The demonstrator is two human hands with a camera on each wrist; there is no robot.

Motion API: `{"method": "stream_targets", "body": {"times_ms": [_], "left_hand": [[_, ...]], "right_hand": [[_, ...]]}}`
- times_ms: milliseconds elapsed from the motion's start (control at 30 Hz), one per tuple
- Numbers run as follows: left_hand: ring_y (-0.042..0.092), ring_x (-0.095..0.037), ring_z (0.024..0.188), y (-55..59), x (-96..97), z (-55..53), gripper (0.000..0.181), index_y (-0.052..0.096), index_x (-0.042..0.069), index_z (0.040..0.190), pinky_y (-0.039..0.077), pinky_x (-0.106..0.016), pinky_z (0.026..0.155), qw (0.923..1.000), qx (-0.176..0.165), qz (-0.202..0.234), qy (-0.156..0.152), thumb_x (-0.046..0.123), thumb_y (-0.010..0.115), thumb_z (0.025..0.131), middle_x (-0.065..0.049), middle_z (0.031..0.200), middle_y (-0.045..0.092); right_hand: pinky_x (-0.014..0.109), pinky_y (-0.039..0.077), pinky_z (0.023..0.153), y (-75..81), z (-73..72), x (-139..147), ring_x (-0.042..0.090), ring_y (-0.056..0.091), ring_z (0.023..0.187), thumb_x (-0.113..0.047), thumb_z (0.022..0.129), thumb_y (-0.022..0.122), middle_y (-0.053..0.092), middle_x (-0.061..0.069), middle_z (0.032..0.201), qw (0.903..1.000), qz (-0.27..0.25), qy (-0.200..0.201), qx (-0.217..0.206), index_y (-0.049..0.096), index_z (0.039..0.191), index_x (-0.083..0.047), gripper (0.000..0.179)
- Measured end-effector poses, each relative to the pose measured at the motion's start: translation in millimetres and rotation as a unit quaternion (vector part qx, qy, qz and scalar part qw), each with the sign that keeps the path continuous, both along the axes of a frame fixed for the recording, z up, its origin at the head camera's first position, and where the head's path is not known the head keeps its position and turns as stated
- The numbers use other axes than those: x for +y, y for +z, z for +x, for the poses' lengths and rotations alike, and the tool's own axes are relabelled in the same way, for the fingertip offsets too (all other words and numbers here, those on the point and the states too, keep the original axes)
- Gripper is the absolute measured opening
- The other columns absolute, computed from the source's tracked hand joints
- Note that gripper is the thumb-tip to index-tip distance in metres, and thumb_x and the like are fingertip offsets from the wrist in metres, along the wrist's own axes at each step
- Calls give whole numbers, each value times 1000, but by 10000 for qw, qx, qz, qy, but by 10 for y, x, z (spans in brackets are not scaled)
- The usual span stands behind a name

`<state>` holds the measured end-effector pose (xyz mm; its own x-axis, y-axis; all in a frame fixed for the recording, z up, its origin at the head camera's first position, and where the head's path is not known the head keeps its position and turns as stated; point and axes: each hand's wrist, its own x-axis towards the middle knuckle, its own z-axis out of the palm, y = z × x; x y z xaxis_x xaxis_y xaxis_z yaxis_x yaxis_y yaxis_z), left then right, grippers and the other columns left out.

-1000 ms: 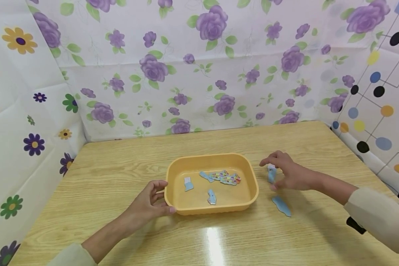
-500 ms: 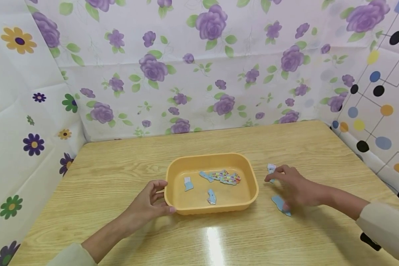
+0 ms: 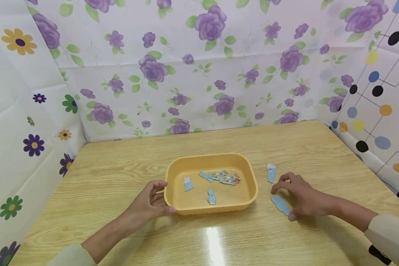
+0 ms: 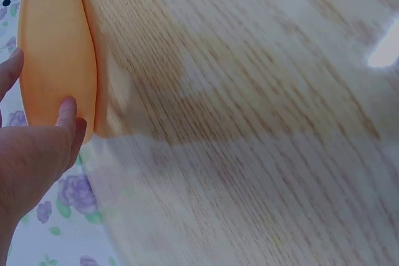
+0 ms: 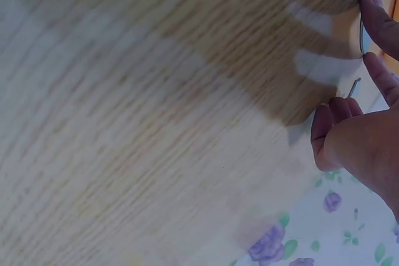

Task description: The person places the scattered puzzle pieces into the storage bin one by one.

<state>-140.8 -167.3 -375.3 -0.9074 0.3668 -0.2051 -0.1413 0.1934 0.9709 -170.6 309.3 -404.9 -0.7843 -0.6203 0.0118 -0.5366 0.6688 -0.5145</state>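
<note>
A yellow plastic tray [image 3: 216, 211] stands on the table, its left end held by my left hand [image 3: 154, 201], thumb at the front corner and fingers along the side. In the left wrist view that hand [image 4: 37, 154] lies against the tray's outer wall [image 4: 59, 42]. To the right of the tray, my right hand [image 3: 300, 197] has thumb and index finger at opposite ends of a flat light-blue puzzle piece [image 3: 280, 204]. The right wrist view shows this piece [image 5: 363, 32] edge-on between the fingertips. Another blue-and-white puzzle piece [image 3: 270, 173] lies just beyond.
Inside the tray are several puzzle pieces: a blue-and-white one [image 3: 188, 184], a pale blue one [image 3: 211, 196] and a colourful patterned cluster [image 3: 229, 179]. The wooden table [image 3: 126, 159] ends at a flowered cloth [image 3: 186, 92] behind.
My right hand has left the blue-and-white puzzle piece and moved towards me, and its fingertips are now at the ends of the light-blue one. The left hand and tray have stayed put.
</note>
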Motion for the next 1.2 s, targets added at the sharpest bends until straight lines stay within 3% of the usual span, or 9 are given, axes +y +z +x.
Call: {"method": "stream_targets", "body": {"times_ms": [267,500,933,1200], "left_hand": [[35,-37,136,-3,-2,2,84,26,2,139,50,-28,101,10000,3,-80,-4,15,82,77,-16,150,28],[36,-38,135,-15,0,2,83,27,2,139,50,-26,100,10000,-5,-35,14,13,82,77,-17,150,29],[35,-37,135,-8,-7,-1,83,27,3,139,50,-31,101,9999,26,-130,-35,16,81,78,-16,150,28],[34,-38,136,-24,-13,-10,83,26,2,139,49,-30,102,9999,37,-89,-66,15,81,78,-17,150,28]], "right_hand": [[45,38,88,-32,35,-6,26,32,111,-13,60,89,37,2,123,9998,-166,-60,-28,58,112,-32,63],[36,38,86,-28,64,-8,22,32,109,-16,63,89,37,-1,122,9997,-217,-36,71,58,112,-32,60],[35,43,86,-11,118,-38,22,33,112,-11,71,85,38,3,126,9992,-173,86,357,57,115,-24,54],[36,49,83,57,84,-53,26,34,115,-16,75,83,38,8,129,9991,-331,-113,254,57,114,-21,47]]}}
